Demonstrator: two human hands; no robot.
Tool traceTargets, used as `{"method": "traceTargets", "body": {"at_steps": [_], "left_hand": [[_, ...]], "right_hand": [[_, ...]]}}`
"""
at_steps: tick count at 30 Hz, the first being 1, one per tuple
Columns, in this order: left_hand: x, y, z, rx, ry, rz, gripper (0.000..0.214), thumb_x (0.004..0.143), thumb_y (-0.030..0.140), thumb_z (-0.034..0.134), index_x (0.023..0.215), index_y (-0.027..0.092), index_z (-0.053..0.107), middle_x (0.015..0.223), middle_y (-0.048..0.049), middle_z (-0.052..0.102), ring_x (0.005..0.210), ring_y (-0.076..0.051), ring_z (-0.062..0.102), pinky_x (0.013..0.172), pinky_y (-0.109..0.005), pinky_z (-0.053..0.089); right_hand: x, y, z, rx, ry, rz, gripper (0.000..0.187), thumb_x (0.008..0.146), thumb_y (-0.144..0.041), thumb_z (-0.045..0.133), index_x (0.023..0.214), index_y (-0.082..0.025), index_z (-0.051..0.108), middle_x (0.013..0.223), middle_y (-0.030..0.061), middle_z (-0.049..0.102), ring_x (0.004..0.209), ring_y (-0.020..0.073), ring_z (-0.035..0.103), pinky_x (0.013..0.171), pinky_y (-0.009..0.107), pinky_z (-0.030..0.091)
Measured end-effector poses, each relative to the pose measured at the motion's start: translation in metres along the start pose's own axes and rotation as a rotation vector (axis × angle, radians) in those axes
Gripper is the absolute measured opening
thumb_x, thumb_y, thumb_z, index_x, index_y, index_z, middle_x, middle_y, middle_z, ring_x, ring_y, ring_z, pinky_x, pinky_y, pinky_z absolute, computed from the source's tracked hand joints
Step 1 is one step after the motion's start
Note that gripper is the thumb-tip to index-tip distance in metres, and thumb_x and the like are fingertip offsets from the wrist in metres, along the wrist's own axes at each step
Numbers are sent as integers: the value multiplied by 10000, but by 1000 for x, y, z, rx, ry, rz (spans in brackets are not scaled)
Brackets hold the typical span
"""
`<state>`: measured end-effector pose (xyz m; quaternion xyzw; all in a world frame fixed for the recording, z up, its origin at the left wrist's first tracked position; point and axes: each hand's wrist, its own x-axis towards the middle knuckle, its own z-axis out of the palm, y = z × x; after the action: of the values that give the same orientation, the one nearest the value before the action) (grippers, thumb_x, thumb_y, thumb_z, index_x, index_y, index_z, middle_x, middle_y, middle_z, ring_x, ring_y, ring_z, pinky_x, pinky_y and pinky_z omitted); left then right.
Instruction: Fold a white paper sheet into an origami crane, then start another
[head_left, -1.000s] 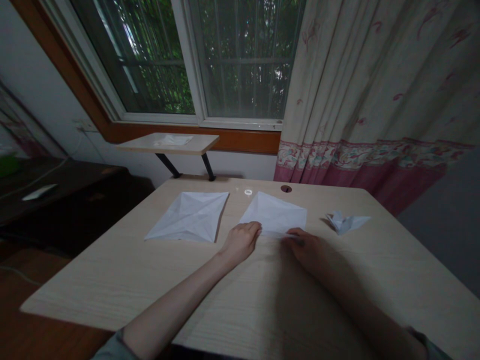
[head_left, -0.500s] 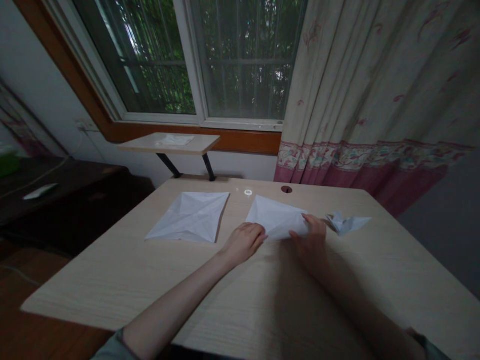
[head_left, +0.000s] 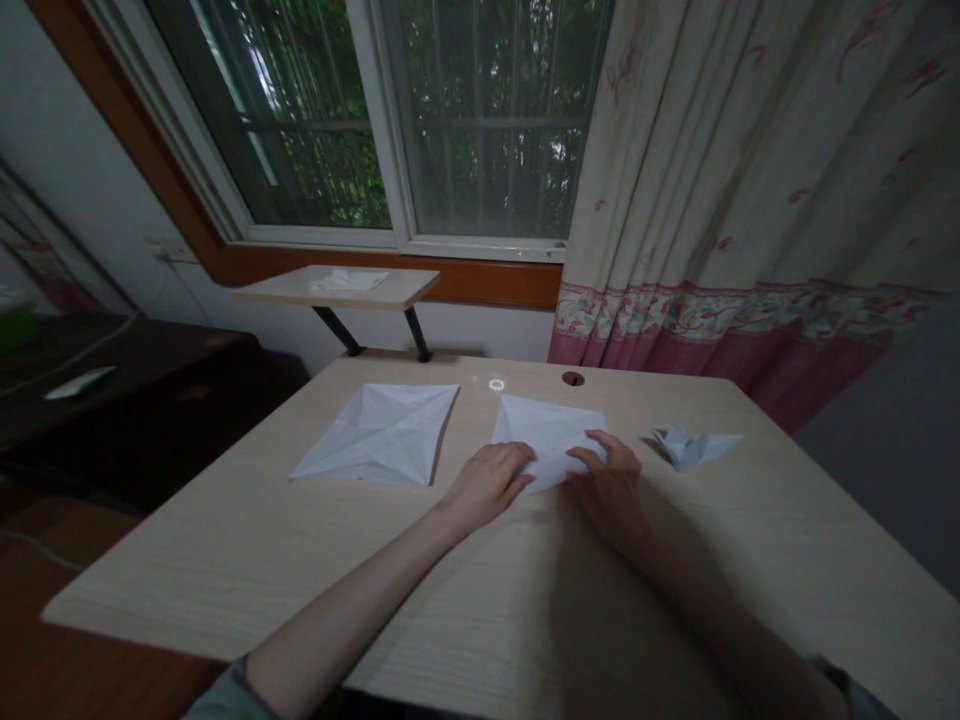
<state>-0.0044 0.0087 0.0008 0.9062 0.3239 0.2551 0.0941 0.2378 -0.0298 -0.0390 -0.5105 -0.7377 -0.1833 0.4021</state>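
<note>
A creased white sheet of paper point(head_left: 547, 418) lies on the table in front of me, between my hands. My left hand point(head_left: 495, 475) is closed at its lower left edge, fingers together and thumb beside them on the paper. My right hand point(head_left: 611, 480) bends its fingers over the right side of the sheet, its thumb low at the near edge. Parts of both near corners are hidden under my fingers. To the left lies a second white sheet point(head_left: 382, 435), flat, with diagonal creases. Right of my right hand stands a small folded paper bird point(head_left: 691, 446).
The light wooden table point(head_left: 300, 570) has a round cable hole point(head_left: 573, 379) near its back edge. A small raised shelf point(head_left: 285, 285) at the back left carries another white paper point(head_left: 352, 280). A patterned curtain point(head_left: 690, 200) hangs behind, beside the window point(head_left: 487, 120).
My right hand has moved slightly left, bringing the sheet's right side with it. The sheet's near edge shows lower between my hands. My left hand stays nearly in place.
</note>
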Motion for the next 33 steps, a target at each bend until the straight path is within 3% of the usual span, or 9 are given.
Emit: {"method": "traceTargets", "body": {"at_steps": [10, 19, 25, 33], "left_hand": [[0, -6, 8, 133, -117, -107, 487, 1008, 365, 583, 1432, 152, 474, 1453, -141, 583, 1329, -279, 574, 1152, -452, 441], [0, -7, 10, 189, -144, -95, 400, 1062, 267, 420, 1438, 155, 497, 1488, -126, 554, 1396, -235, 515, 1220, -456, 351], [1, -1, 1, 202, -114, -107, 367, 1018, 279, 501, 1364, 173, 559, 1387, -122, 643, 1251, -268, 632, 1063, -456, 485], [2, 5, -5, 237, -73, -83, 215, 1005, 301, 543, 1151, 198, 662, 1182, -72, 745, 1015, -245, 711, 923, -407, 488]], "right_hand": [[-1, 0, -3, 17, -124, -150, 265, 929, -119, 549, 1096, -277, 682, 1274, 79, 626, 1289, 276, 480, 1083, 485, 348], [-5, 1, -2, 20, -285, -183, 353, 882, -103, 643, 1064, -382, 759, 1343, 9, 650, 1223, 274, 498, 1053, 466, 325], [-2, -2, -4, 6, -275, -151, 385, 870, -73, 620, 1078, -362, 764, 1351, 32, 646, 1209, 293, 520, 1015, 471, 374], [-1, -3, -6, 12, -271, -86, 399, 861, -43, 580, 1060, -331, 772, 1329, 66, 658, 1217, 303, 541, 990, 493, 419]]}}
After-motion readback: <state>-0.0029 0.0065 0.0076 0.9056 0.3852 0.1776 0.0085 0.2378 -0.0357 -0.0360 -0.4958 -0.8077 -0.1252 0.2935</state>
